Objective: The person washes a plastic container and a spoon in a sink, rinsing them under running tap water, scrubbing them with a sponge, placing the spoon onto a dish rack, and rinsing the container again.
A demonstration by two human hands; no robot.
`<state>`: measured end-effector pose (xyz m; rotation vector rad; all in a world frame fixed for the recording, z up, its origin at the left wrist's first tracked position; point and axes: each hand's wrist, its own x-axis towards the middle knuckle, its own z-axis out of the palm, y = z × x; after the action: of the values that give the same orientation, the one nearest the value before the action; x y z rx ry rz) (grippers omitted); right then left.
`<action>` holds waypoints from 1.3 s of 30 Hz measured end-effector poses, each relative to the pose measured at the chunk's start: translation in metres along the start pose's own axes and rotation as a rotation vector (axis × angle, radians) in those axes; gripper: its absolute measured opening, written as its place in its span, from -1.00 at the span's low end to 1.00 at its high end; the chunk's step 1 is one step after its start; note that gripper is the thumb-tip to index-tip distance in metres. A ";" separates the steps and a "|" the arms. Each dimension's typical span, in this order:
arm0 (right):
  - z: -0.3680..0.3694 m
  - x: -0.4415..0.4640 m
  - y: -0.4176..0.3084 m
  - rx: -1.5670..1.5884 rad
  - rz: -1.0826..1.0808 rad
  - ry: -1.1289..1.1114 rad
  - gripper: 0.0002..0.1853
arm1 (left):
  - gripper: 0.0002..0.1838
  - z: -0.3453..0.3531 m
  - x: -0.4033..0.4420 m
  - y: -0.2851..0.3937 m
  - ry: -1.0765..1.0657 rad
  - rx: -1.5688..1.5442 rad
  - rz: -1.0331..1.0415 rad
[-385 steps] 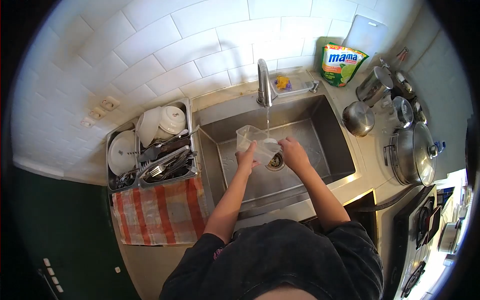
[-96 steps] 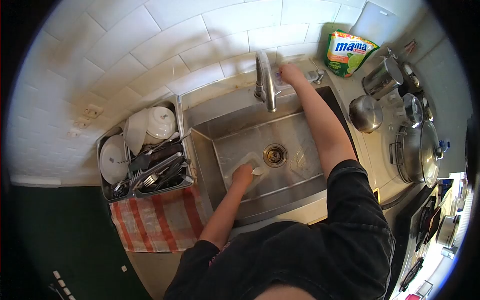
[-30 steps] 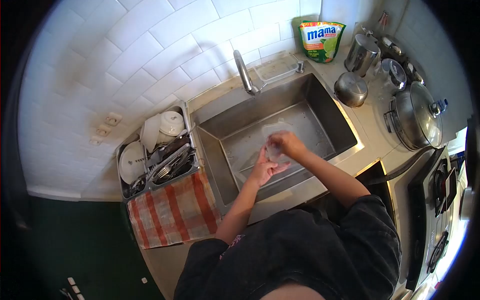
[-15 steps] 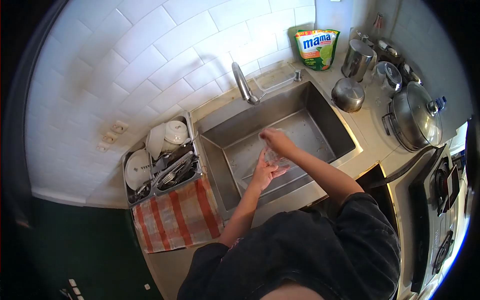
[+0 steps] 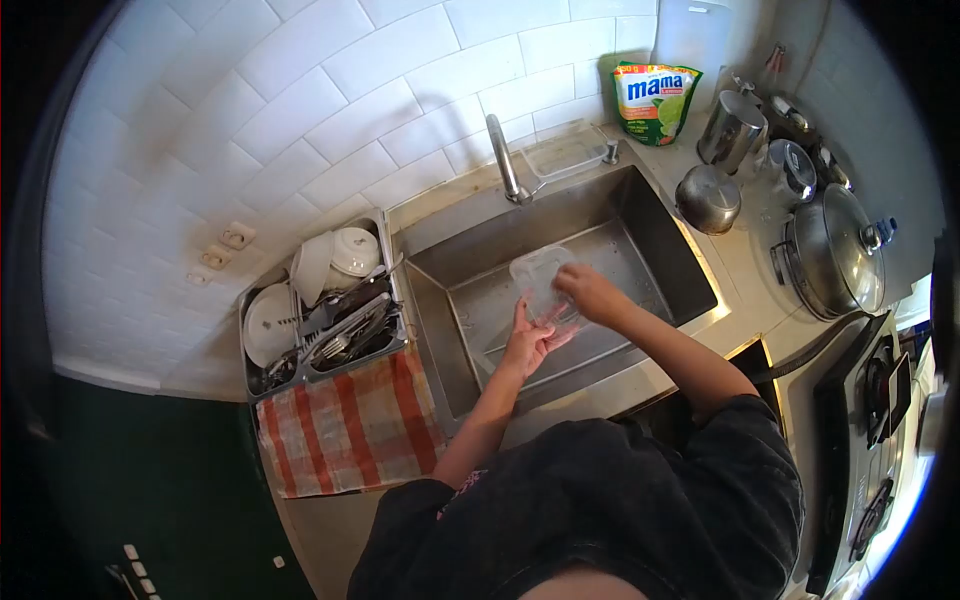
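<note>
Over the sink, a clear plastic container is between my two hands. My left hand supports it from below, palm up, with the thumb raised at its near left side and the fingers stretched under the near end. My right hand is closed, knuckles up, against the container's right part. Whatever its curled fingertips hold is hidden. The container's far end shows beyond both hands. The steel faucet stands behind them at the sink's back edge.
A dish rack with bowls, plates and cutlery stands left of the sink, above a striped cloth. A detergent pouch, a steel pot and a large lidded pan stand at right. A stove is nearer me.
More of the clear container shows now, its far end beyond my hands. My right hand has moved right and slightly nearer me. The view has shifted a little.
</note>
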<state>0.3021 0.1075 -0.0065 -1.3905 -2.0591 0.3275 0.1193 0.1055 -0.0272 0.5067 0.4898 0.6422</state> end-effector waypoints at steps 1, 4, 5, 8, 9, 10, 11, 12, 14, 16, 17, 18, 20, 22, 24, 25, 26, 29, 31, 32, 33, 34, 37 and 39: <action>0.001 0.004 0.007 -0.020 0.046 0.101 -0.83 | -0.16 0.005 -0.001 -0.002 -0.025 0.029 -0.027; 0.017 0.014 0.010 0.069 0.176 0.130 -0.73 | -0.13 0.018 0.004 -0.011 -0.063 0.097 -0.085; 0.025 0.014 0.007 0.103 0.179 0.154 -0.71 | -0.12 0.018 0.006 -0.011 -0.038 0.101 -0.081; 0.027 0.005 -0.023 0.199 0.056 -0.013 -0.70 | -0.10 -0.003 0.010 -0.005 0.056 0.103 -0.034; 0.027 0.004 -0.025 0.222 0.034 -0.019 -0.71 | -0.10 -0.009 0.008 0.001 0.095 0.101 -0.011; 0.028 0.000 -0.027 0.248 0.012 -0.026 -0.72 | -0.10 -0.013 0.006 0.002 0.084 0.162 0.032; 0.029 -0.002 -0.028 0.273 -0.011 -0.034 -0.73 | -0.09 -0.014 0.003 0.000 0.047 0.137 -0.013; 0.032 0.002 -0.017 0.211 0.047 0.011 -0.73 | -0.09 -0.012 0.002 -0.003 0.007 0.112 -0.056; 0.040 0.013 0.014 0.085 0.171 0.104 -0.71 | -0.08 -0.008 0.002 -0.011 -0.062 0.093 -0.114; 0.045 0.017 0.010 0.097 0.161 0.130 -0.73 | -0.07 -0.003 0.005 -0.017 -0.121 0.106 -0.141; 0.048 0.019 0.008 0.105 0.156 0.144 -0.73 | -0.07 -0.002 0.006 -0.018 -0.078 0.119 -0.124; 0.043 0.016 -0.007 0.053 0.103 0.052 -0.70 | -0.07 -0.002 0.007 -0.018 -0.033 0.132 -0.106; 0.047 0.006 -0.009 0.174 0.135 0.013 -0.73 | -0.07 -0.005 0.006 -0.017 -0.006 0.132 -0.096; 0.038 0.005 -0.009 0.209 0.175 0.002 -0.73 | -0.07 -0.010 0.003 -0.011 -0.048 0.106 -0.114; 0.024 0.007 -0.007 0.161 0.230 0.020 -0.71 | -0.12 -0.006 0.006 -0.012 -0.086 0.100 -0.079; 0.022 0.008 -0.017 0.161 0.256 0.034 -0.70 | -0.14 -0.003 0.009 -0.014 -0.106 0.097 -0.063; 0.024 0.009 -0.030 0.160 0.283 0.048 -0.70 | -0.14 -0.004 0.014 -0.017 -0.015 0.085 -0.017; 0.034 -0.007 -0.039 0.083 0.139 0.013 -0.67 | -0.14 -0.016 0.023 -0.024 0.147 0.082 0.118; 0.026 -0.014 -0.037 -0.001 0.028 0.020 -0.67 | -0.13 -0.021 0.019 -0.015 0.093 0.129 0.208; 0.014 -0.018 -0.038 -0.047 0.003 0.048 -0.67 | -0.12 -0.019 0.018 -0.014 0.075 0.074 0.194; 0.007 -0.019 -0.038 -0.090 -0.021 0.075 -0.68 | -0.11 -0.010 0.012 -0.011 0.058 0.020 0.181; 0.006 -0.020 -0.036 -0.056 0.070 0.136 -0.67 | -0.10 -0.003 0.009 -0.008 0.041 -0.037 0.169; 0.007 -0.023 -0.031 -0.003 0.198 0.219 -0.65 | -0.09 0.009 0.010 -0.006 0.026 -0.036 0.153; 0.017 -0.027 -0.032 -0.025 0.081 0.151 -0.67 | -0.09 0.002 0.017 -0.012 0.075 0.001 0.148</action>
<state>0.2750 0.0726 -0.0123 -1.4705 -1.8946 0.2237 0.1374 0.1075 -0.0369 0.5248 0.5264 0.8049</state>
